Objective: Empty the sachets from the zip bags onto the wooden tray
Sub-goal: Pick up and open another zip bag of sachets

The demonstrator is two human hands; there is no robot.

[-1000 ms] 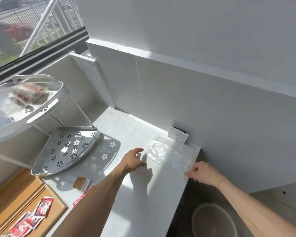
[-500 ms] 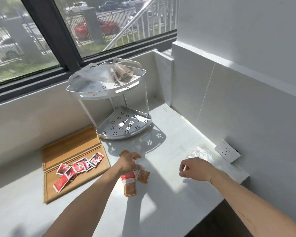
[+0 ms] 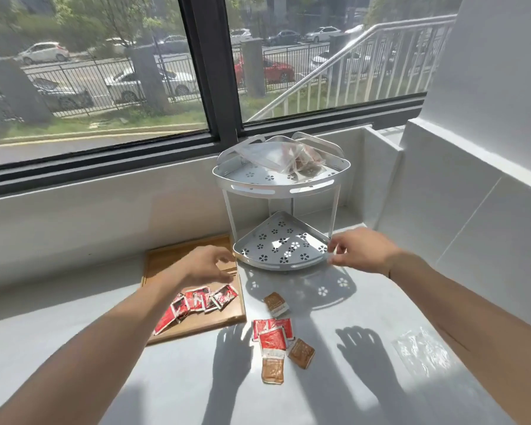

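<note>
1. White surface (image 3: 334,394) under a window: red sachets (image 3: 203,300) lie on wooden tray (image 3: 196,328).
2. More sachets (image 3: 273,338), red and brown, loose just right of tray.
3. Full zip bag (image 3: 288,156) on rack (image 3: 281,182) top shelf; flat bag (image 3: 423,351) right.
4. Left hand (image 3: 207,265) over tray, right hand (image 3: 360,250) beside rack's lower shelf: both grips spread, holding nothing.

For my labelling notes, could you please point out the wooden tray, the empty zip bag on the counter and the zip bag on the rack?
wooden tray (image 3: 196,328): head view, bare front edge.
empty zip bag (image 3: 423,351): head view, middle.
zip bag on the rack (image 3: 284,156): head view, crumpled middle.
</note>
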